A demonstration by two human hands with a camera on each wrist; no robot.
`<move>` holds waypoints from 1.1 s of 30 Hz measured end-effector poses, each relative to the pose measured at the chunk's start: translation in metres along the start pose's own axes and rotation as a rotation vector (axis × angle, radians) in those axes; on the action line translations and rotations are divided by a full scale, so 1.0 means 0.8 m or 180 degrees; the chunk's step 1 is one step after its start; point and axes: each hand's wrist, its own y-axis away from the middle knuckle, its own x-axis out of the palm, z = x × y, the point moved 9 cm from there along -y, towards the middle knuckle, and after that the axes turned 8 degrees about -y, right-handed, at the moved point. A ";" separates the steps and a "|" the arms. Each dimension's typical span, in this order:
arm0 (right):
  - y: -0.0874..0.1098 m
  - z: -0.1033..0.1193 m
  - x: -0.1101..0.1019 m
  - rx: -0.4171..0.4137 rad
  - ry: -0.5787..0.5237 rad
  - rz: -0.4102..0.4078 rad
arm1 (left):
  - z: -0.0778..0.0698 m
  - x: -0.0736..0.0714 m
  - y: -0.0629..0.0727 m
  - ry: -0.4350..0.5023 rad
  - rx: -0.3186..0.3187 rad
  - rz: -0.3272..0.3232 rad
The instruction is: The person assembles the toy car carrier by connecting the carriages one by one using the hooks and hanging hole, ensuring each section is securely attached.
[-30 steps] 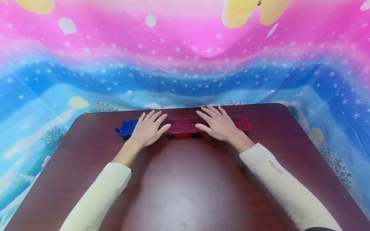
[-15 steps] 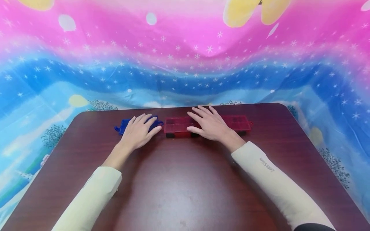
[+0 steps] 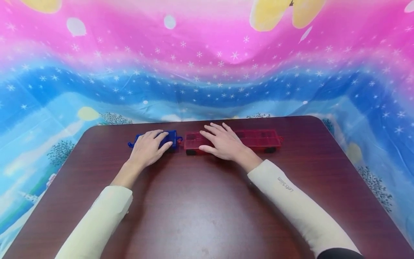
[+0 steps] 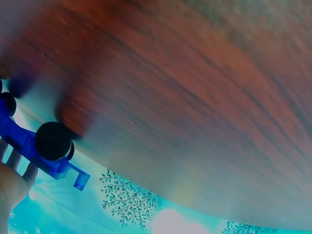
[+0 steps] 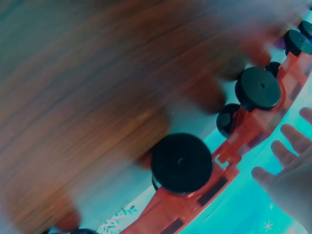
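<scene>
Left hand [image 3: 147,147] and right hand [image 3: 222,143] shifted left; fingers loosely extended, gripping nothing, over blue toy wagon [image 3: 172,137] and red toy wagons [image 3: 258,139] along table's [image 3: 200,201] far side; sideways bump could jolt coupling [image 3: 179,139] loose.

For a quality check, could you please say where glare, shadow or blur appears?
Head view: pale glare on the table, shadow beside the left sleeve; left wrist view: table partly hazy, blue wagon crisper; right wrist view: table blurred, red wagons sharper.
</scene>
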 end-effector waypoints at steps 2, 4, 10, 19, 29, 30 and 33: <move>-0.004 0.004 0.005 -0.0014 -0.0005 0.0053 | 0.003 0.000 -0.002 0.0003 0.0006 -0.0052; -0.008 0.008 0.010 -0.0025 0.0003 0.0096 | 0.004 0.001 -0.004 0.0009 0.0029 -0.0075; -0.019 0.015 0.018 -0.0010 -0.0002 0.0146 | 0.005 0.006 -0.011 0.0008 0.0075 -0.0047; -0.029 0.022 0.025 0.0017 -0.0059 0.0223 | 0.008 0.013 -0.018 0.0068 0.0085 0.0098; -0.037 0.017 0.032 0.0100 -0.0015 0.0229 | 0.012 0.028 -0.026 0.0177 0.0107 0.0355; -0.038 0.016 0.033 0.0113 -0.0008 0.0224 | 0.013 0.029 -0.026 0.0173 0.0102 0.0384; -0.040 0.013 0.035 0.0165 0.0000 0.0222 | 0.015 0.032 -0.028 0.0177 0.0079 0.0436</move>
